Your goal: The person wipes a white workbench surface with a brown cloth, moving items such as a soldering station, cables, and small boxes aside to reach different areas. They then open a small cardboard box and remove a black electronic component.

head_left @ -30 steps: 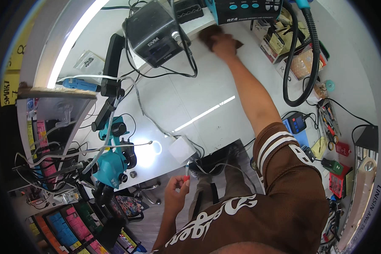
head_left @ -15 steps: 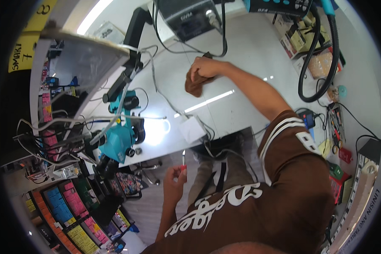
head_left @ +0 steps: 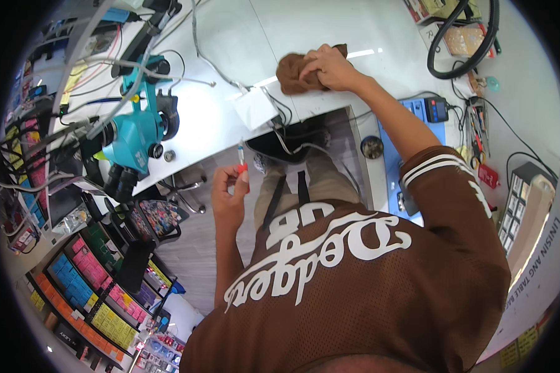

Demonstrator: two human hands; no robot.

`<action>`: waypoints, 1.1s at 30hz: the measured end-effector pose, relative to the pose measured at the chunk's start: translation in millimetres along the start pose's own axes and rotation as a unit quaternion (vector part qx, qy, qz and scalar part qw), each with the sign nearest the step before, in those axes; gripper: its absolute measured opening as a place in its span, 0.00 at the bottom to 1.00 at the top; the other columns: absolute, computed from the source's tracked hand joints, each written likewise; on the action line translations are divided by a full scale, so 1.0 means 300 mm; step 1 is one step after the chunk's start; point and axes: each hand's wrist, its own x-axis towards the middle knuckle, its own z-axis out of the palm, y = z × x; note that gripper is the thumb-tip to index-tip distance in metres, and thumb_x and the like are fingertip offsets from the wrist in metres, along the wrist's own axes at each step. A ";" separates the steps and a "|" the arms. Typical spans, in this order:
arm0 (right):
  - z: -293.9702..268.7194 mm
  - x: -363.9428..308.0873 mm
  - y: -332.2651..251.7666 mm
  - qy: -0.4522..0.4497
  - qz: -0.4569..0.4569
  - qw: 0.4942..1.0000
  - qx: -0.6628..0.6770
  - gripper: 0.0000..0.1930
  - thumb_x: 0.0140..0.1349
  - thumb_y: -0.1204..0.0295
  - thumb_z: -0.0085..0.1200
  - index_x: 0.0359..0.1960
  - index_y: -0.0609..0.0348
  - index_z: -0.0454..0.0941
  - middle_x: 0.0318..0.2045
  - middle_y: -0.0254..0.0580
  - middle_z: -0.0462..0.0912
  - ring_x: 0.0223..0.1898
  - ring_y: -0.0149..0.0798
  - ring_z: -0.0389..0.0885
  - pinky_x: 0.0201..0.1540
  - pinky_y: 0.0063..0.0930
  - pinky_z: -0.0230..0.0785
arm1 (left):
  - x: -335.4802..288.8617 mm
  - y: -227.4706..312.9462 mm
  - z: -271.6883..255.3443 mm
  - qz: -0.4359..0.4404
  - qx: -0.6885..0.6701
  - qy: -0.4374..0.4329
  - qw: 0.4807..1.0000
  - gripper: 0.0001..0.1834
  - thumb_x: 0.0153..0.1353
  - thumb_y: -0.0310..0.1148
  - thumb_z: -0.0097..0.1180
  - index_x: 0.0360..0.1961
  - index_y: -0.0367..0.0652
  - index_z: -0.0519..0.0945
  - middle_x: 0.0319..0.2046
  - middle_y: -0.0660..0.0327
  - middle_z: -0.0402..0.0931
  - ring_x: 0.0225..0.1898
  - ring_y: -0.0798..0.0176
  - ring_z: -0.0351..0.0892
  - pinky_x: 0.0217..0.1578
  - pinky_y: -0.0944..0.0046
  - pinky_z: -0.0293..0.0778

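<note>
On the white worktable [head_left: 230, 37], a crumpled brown cloth [head_left: 291, 74] lies under my right hand [head_left: 335, 67]. The fingers of that hand are bent over the cloth and grip it against the tabletop. My left hand [head_left: 228, 188] is off the table's front edge, above my lap. It pinches a slim red-handled tool [head_left: 242, 169] between thumb and fingers, pointing away from me. The tool has a thin, pale shaft; its exact kind is too small to make out. A white box with cables [head_left: 255, 109] sits at the table's edge between my two hands.
To the left stands a teal microscope [head_left: 130, 140], with loose cables around it. A blue mat [head_left: 389, 168] and a round container [head_left: 372, 147] are by my right arm. A thick black hose [head_left: 434, 59] hangs at the far right. Several hand tools [head_left: 477, 133] lie at the right.
The view has shifted, showing more of the near right side. My right hand has slid the cloth rightward and toward me over the table. My left hand still holds the red-handled tool.
</note>
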 end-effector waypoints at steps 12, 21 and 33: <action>0.058 -0.025 -0.005 0.146 0.151 0.947 -0.242 0.19 0.62 0.70 0.55 0.54 0.33 0.80 0.60 0.47 0.74 0.59 0.61 0.73 0.61 0.63 0.67 | -0.065 -0.081 -0.101 -0.002 -0.059 0.022 0.998 0.10 0.75 0.37 0.60 0.48 0.41 0.79 0.35 0.69 0.75 0.35 0.76 0.69 0.40 0.73 0.67; -0.290 -0.109 -0.032 0.132 0.195 0.906 0.351 0.24 0.58 0.77 0.45 0.58 0.52 0.77 0.41 0.56 0.83 0.44 0.51 0.79 0.46 0.44 0.73 | -0.016 -0.121 -0.221 0.004 -0.062 -0.017 0.998 0.14 0.73 0.38 0.62 0.50 0.39 0.80 0.37 0.66 0.77 0.36 0.75 0.73 0.40 0.71 0.71; 0.230 -0.073 -0.083 0.234 0.240 0.912 -0.235 0.21 0.58 0.69 0.56 0.56 0.42 0.77 0.57 0.58 0.74 0.55 0.72 0.72 0.59 0.70 0.68 | -0.065 -0.200 -0.362 -0.009 -0.041 -0.028 0.999 0.11 0.74 0.33 0.61 0.49 0.37 0.79 0.34 0.67 0.76 0.34 0.75 0.73 0.39 0.71 0.70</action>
